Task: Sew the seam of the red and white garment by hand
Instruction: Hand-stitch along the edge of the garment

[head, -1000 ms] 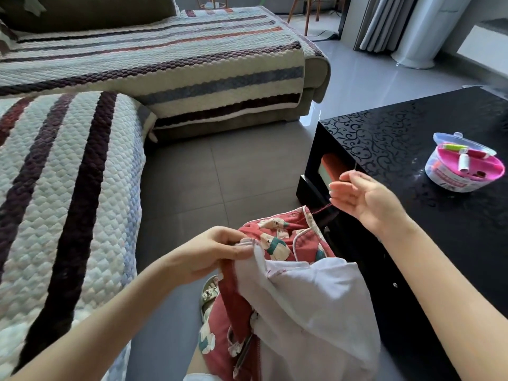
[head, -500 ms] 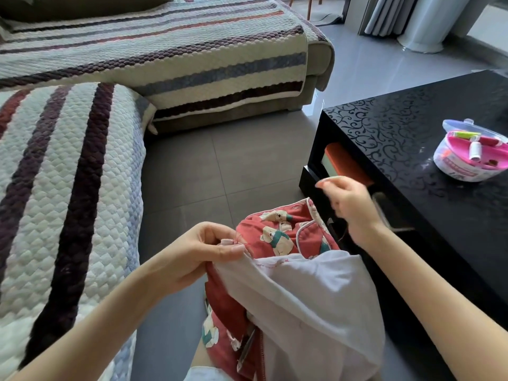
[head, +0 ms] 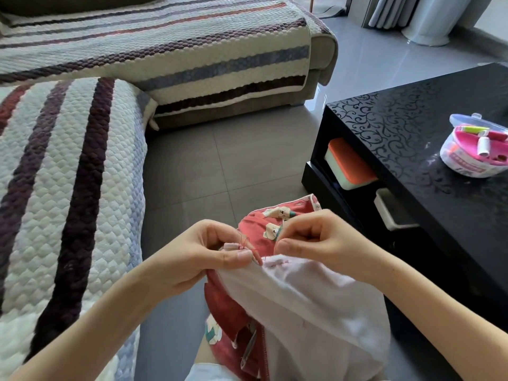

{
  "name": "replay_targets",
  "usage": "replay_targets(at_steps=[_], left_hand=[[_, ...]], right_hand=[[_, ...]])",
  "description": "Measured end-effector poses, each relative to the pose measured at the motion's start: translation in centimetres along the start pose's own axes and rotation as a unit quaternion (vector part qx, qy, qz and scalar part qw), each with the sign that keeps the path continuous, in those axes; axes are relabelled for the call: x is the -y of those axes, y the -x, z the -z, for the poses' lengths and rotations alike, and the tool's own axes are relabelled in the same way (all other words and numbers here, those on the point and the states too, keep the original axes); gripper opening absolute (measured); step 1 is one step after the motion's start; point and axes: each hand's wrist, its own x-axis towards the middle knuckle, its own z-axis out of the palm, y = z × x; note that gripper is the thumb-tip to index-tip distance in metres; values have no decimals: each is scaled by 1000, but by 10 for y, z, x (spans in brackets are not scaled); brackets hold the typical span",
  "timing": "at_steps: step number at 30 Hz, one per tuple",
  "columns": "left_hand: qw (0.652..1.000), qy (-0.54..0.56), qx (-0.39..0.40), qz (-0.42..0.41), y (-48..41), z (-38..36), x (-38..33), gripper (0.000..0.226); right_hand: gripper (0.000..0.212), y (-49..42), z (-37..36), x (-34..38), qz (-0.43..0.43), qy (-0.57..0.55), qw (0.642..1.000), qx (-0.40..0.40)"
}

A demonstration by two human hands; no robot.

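Red and white garment (head: pixel 302 298) lies in the person's lap, low centre of view, white lining uppermost, red bear-print side behind. Left hand (head: pixel 209 254): grip narrow, thumb and forefinger pinching the seam edge. Red thread (head: pixel 242 239) loops at that pinch. Right hand (head: pixel 316 240): fingers curled, thumb pressed to the white edge just beside the left hand; a needle cannot be made out. Black patterned desk (head: pixel 398 127) at right carries a sewing kit (head: pixel 475 158) with thread spools. Its red-banded label is unreadable. An orange-lidded box (head: pixel 350 165) sits on the shelf below.
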Motion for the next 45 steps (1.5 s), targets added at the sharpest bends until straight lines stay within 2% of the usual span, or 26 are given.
replay_targets(at_steps=[3, 6, 9, 11, 15, 19, 24, 31, 37, 45], left_hand=[[1000, -14, -4, 4, 0, 0, -2, 43], [1000, -23, -9, 8, 1, 0, -2, 39], [998, -47, -30, 21, 1, -3, -3, 26], [996, -71, -43, 25, 0, -6, -2, 28], [994, -86, -61, 38, -2, -12, -3, 14], [994, -67, -62, 53, -4, -16, 1, 16], [995, -54, -41, 67, -4, -19, 1, 27], [993, -51, -43, 94, -6, -25, 0, 30], [992, -41, -56, 104, -6, -26, 1, 30], [993, -40, -39, 103, -5, -23, 5, 25]], right_hand=[[11, -2, 16, 4, -13, -88, 995, -52], [16, -8, 41, 5, 10, -268, 960, -84], [25, -15, 59, 7, 32, -347, 933, -90], [22, -18, 65, 9, 33, -360, 928, -89], [16, -26, 70, 12, 20, -391, 913, -113], [28, -35, 78, 12, -7, -426, 890, -164], [21, -47, 86, 7, -39, -451, 869, -199], [12, -66, 95, 7, -60, -480, 841, -244], [27, -80, 101, -5, -103, -489, 814, -297], [26, -83, 97, -20, -188, -512, 766, -340]])
